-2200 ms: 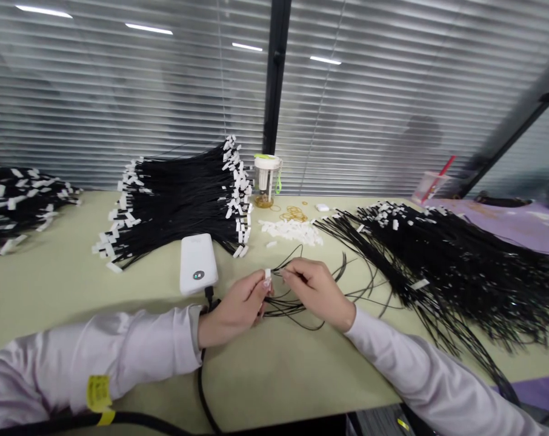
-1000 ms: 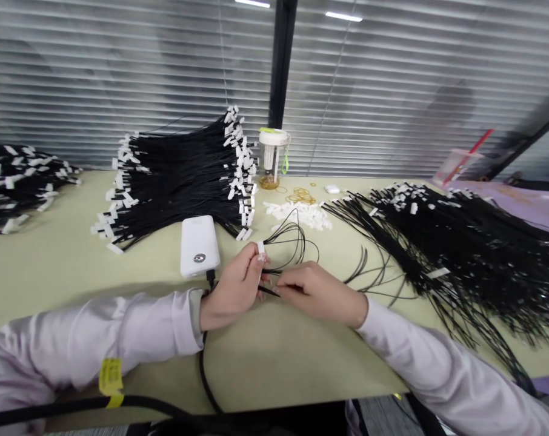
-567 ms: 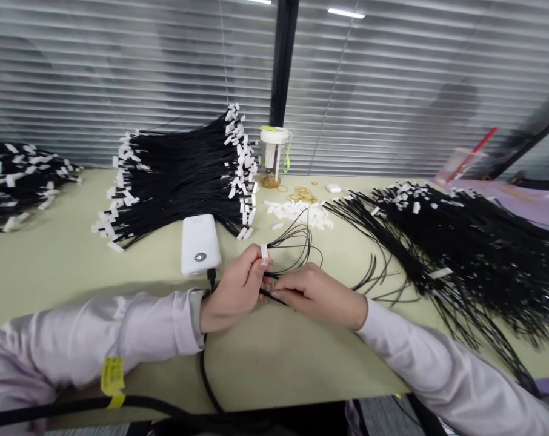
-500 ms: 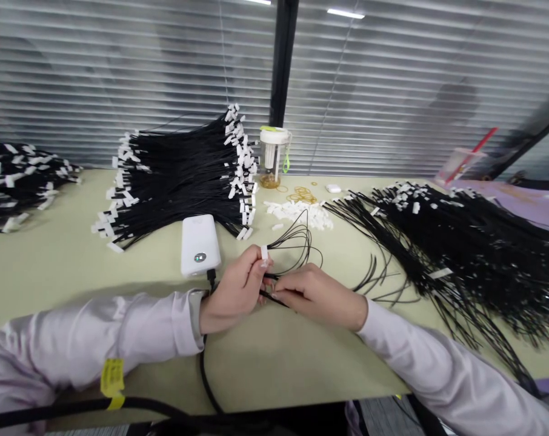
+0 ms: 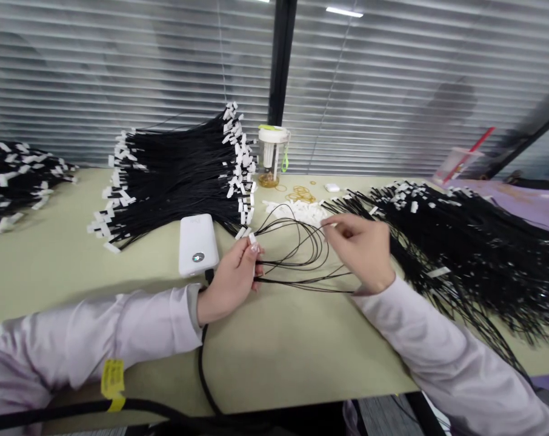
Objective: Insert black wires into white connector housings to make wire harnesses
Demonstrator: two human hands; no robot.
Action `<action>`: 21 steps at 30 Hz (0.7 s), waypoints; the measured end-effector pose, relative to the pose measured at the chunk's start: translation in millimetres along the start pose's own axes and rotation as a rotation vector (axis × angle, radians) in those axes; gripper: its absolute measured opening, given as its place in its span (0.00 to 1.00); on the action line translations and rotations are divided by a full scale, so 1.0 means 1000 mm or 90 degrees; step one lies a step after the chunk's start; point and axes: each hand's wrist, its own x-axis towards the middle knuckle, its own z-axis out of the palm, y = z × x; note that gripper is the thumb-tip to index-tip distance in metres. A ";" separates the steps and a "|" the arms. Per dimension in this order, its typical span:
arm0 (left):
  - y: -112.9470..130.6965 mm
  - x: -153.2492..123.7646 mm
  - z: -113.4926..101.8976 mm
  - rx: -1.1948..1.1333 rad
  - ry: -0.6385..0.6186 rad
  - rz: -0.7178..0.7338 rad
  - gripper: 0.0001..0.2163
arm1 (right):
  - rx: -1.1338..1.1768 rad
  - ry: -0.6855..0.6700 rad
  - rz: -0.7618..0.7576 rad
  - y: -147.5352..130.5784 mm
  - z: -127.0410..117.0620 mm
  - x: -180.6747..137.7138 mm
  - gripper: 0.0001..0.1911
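My left hand rests on the pale green table, closed on a small bunch of thin black cords with a white tag at the fingertips. The cords loop out to the right of that hand. My right hand is raised near the heap of loose white tags, its fingers pinched together; what they hold is too small to make out.
A white power bank lies left of my left hand, its black cable running to the near edge. Piles of tagged black cords lie at the back left, untagged cords to the right. A clear jar and rubber bands stand behind.
My right hand has left the cords beside my left hand and moved up and right toward the white tags. The left hand keeps its hold; the cord loops have spread out.
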 end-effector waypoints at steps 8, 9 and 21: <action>-0.001 0.001 0.000 -0.014 -0.012 -0.053 0.14 | 0.402 0.120 0.120 0.009 -0.008 0.022 0.12; -0.001 0.001 0.000 -0.018 -0.014 -0.062 0.14 | 0.420 0.052 0.121 0.004 -0.007 0.018 0.15; -0.004 0.001 -0.001 0.008 -0.033 -0.075 0.16 | 0.040 -0.243 -0.151 -0.031 0.018 -0.024 0.05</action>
